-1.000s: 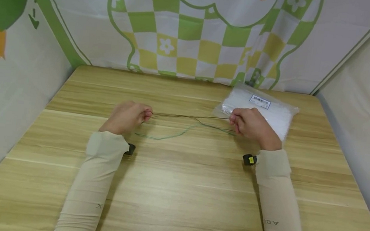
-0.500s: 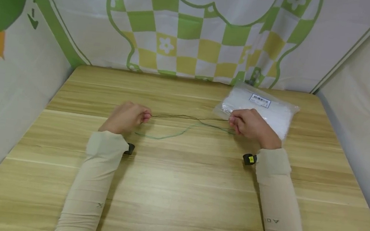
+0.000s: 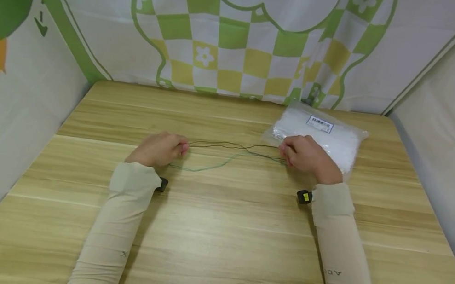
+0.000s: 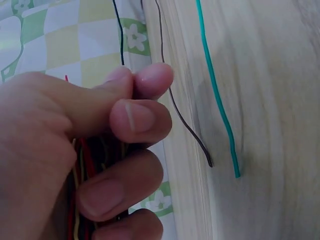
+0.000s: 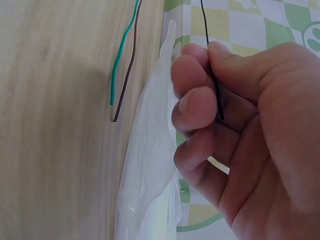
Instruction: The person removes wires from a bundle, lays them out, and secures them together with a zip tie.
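My left hand [image 3: 160,148] pinches a thin black wire [image 4: 120,37] between thumb and fingers. Its curled lower fingers also hold a bundle of red, yellow and dark wires [image 4: 82,180] against the palm. Across from it, my right hand [image 3: 308,156] pinches the same black wire near its other end, whose tip [image 5: 221,115] hangs inside the curled fingers. The black wire spans the two hands with a slight bow. A brown wire [image 4: 184,120] and a green wire [image 4: 220,105] lie on the table beneath, both apart from the fingers in the wrist views.
A clear plastic bag [image 3: 341,147] with white contents and a barcode label [image 3: 320,124] lies at the back right, partly behind my right hand. The wooden table [image 3: 217,242] ends at a green and yellow checked cloth [image 3: 256,62]. White cloth walls flank both sides.
The black wire was nearly straight and now bows more. My left hand has shifted slightly right and toward me; my right hand has moved slightly left. Green and brown wires stay in place.
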`<action>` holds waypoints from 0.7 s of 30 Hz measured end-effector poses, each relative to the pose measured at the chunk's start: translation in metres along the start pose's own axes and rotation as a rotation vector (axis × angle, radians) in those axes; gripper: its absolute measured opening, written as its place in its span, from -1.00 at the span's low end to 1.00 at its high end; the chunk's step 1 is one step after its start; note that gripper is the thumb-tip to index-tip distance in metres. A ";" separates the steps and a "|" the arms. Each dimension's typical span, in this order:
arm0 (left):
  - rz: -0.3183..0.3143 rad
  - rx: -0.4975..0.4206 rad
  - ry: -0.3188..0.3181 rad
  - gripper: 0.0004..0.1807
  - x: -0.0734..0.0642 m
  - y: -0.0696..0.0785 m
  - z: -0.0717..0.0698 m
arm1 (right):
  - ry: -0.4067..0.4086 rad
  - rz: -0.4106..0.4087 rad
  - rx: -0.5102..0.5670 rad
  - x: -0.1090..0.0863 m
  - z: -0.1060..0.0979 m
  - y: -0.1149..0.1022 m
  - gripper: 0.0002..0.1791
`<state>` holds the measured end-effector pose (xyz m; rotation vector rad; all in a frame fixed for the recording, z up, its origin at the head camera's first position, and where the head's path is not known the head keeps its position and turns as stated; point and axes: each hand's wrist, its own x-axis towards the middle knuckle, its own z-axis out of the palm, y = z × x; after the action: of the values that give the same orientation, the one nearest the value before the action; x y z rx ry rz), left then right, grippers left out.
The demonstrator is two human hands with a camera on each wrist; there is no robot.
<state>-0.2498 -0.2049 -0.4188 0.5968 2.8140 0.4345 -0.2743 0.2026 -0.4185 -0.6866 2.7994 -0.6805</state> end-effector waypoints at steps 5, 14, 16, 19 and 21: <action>0.002 -0.013 -0.022 -0.69 0.001 -0.003 0.003 | -0.029 0.008 -0.010 0.002 0.003 -0.001 -0.71; 0.013 -0.047 -0.043 -0.71 0.001 -0.007 0.005 | -0.063 0.044 -0.033 0.004 0.007 0.000 -0.74; 0.005 -0.050 -0.047 -0.73 0.000 -0.008 0.004 | -0.063 0.047 -0.040 0.005 0.008 0.000 -0.74; -0.005 -0.060 -0.055 -0.72 0.000 -0.009 0.002 | -0.063 0.049 -0.049 0.005 0.009 -0.001 -0.74; -0.005 -0.071 -0.055 -0.72 -0.001 -0.011 0.001 | -0.064 0.050 -0.055 0.004 0.009 -0.001 -0.73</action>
<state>-0.2527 -0.2148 -0.4234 0.5773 2.7345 0.5064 -0.2752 0.1959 -0.4259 -0.6336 2.7755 -0.5650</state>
